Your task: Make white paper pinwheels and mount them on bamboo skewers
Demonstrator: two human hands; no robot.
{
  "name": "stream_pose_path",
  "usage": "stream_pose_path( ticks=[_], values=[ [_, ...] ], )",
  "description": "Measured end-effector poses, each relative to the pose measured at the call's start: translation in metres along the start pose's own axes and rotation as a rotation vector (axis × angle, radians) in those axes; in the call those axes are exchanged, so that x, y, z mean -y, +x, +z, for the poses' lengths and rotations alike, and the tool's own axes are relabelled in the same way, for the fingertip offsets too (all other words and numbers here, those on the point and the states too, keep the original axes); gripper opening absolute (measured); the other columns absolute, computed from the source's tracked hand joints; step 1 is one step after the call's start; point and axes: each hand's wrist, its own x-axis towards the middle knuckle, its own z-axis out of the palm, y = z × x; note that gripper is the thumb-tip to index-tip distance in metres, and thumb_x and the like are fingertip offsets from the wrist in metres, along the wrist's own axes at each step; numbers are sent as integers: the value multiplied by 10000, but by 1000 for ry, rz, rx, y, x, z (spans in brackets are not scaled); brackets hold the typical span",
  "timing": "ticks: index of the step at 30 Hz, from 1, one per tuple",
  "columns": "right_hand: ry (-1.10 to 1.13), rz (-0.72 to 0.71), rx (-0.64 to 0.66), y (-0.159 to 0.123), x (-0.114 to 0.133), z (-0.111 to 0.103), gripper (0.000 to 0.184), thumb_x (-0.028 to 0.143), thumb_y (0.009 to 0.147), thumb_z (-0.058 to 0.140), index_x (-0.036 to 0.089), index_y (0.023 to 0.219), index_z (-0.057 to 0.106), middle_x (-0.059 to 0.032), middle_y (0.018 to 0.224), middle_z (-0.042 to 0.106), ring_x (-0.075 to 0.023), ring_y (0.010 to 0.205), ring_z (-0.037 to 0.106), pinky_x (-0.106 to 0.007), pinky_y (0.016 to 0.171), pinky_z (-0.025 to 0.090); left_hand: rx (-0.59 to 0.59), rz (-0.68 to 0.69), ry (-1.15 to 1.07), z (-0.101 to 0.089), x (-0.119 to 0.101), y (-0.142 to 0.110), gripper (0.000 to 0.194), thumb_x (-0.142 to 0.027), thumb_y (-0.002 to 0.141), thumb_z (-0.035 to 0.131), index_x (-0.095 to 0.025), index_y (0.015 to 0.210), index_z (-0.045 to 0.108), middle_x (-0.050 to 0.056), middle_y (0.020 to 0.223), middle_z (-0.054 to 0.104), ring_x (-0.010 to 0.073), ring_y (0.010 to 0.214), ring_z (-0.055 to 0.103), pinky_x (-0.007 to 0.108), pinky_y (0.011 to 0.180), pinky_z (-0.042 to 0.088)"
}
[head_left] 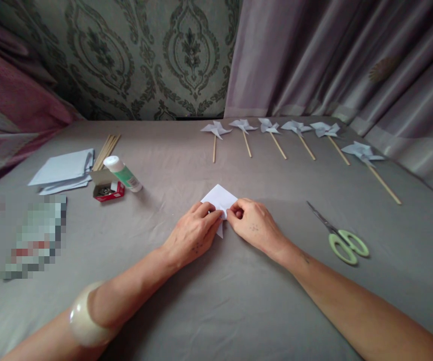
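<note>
A small sheet of white paper (219,194) lies on the grey cloth in front of me, one corner pointing away. My left hand (195,228) is closed on its left side, thumb and fingers pinching near the middle. From the right, my right hand (256,223) pinches the paper close to the left thumb. The fingertips nearly meet there, and the paper curls up between them. Below the left fingers a pointed paper flap hangs toward me. The hands hide much of the sheet. Scissors (338,235) with green handles lie right of my right hand.
Several finished paper pinwheels (269,126) on sticks lie along the back right. At left are a glue stick (124,174), an opened red box (109,192) of small metal pieces, wooden sticks (107,150), folded white paper (63,168) and a blurred packet (37,235).
</note>
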Motion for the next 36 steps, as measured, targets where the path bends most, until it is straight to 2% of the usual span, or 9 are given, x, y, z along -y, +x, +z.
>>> stream_pose_path(
  ticks=[16, 36],
  values=[
    [-11, 40, 69, 2, 3, -3, 124, 231, 770, 560, 183, 721, 663, -43, 723, 683, -161, 665, 599, -261, 598, 369, 25, 1, 56, -1, -2, 3, 273, -218, 951, 354, -154, 1021, 611, 89, 946, 596, 188, 877, 542, 344, 828, 511],
    [-3, 53, 93, 4, 3, -5, 118, 248, 749, 570, 195, 704, 666, -38, 723, 687, -158, 657, 594, -260, 601, 366, 44, -15, 62, -1, -3, 3, 280, -232, 953, 357, -149, 1024, 614, 92, 946, 588, 189, 866, 534, 345, 837, 502]
  ],
)
